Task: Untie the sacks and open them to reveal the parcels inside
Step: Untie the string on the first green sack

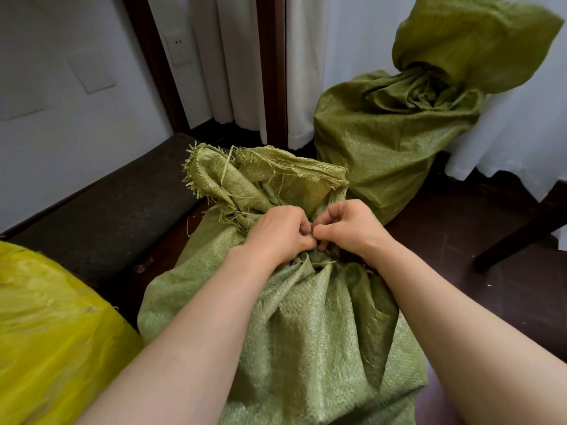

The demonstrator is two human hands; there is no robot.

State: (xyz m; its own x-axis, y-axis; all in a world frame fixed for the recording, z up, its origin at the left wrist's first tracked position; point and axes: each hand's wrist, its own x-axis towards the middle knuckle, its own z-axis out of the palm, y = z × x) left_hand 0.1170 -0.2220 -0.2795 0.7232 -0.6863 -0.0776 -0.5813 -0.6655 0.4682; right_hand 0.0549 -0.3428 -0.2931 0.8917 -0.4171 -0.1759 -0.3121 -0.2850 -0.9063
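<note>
Sack (306, 317) on dark floor (445, 237) (curtains (306, 72) behind)

Near sack (306, 332): green woven plastic, upright right before me, bulging, neck bunched tight, frayed top flopped away from me. My left hand (276, 234) and right hand (349, 228) pinch at neck. Far sack (383, 148): same green weave, upright behind, to right, neck cinched, loose top flaring upward. Yellow sack (46, 332): at my left, just beside near sack, only partly in view.

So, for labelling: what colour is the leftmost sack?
The leftmost sack is bright yellow, seen in the head view.
</note>
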